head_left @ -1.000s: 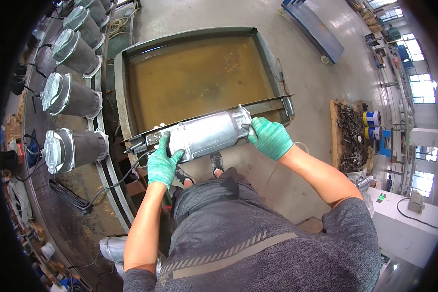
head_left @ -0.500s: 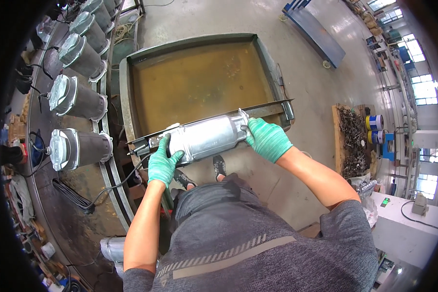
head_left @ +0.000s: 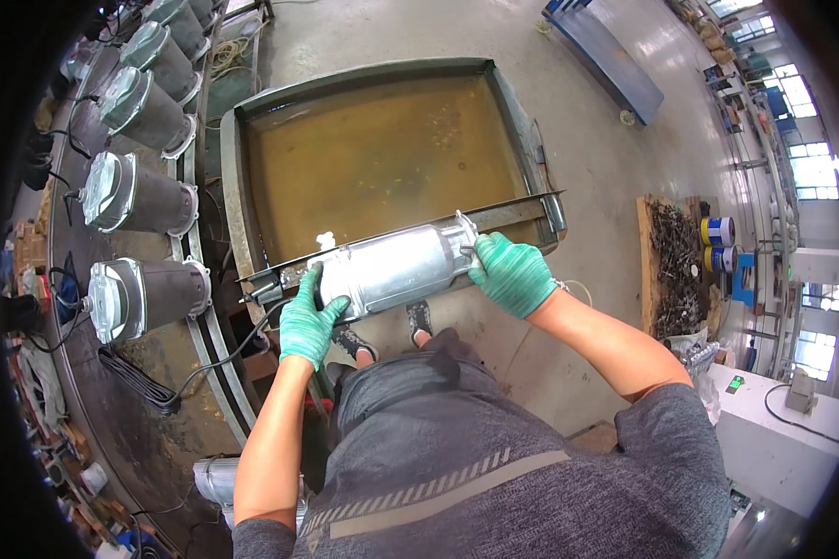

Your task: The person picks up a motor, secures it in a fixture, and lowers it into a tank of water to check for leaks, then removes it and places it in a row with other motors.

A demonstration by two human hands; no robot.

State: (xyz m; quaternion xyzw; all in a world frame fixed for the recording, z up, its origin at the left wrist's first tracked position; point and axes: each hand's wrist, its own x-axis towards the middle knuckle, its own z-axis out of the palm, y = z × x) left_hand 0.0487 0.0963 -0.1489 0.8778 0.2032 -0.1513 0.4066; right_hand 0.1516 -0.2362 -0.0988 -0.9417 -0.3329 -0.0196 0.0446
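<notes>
A silver metal cylinder with a black cable, like a submersible pump (head_left: 396, 268), lies on its side on the metal ledge (head_left: 503, 218) across the near side of a water tank (head_left: 236, 177). My left hand (head_left: 308, 321), in a green knit glove, grips its left end, thumb and fingers spread around the body. My right hand (head_left: 513, 275), gloved alike, closes at the narrower right end beside a metal fitting (head_left: 462, 231); the fingers hide what exactly they grip. A small white piece (head_left: 325, 240) shows at the upper left of the pump. The cable (head_left: 238, 352) runs off to the left.
Several similar pumps (head_left: 149, 296) stand along a bench on the left, with a coiled black cable (head_left: 149, 377) before them. Brown water fills the tank. A blue cart (head_left: 606, 61) stands far right. Nearer right are a pallet of metal parts (head_left: 676, 270) and two paint cans (head_left: 718, 244).
The view has shifted slightly. The white piece at the pump's upper left stands out more now, and the pump looks slightly turned. Both hands stay on the pump.
</notes>
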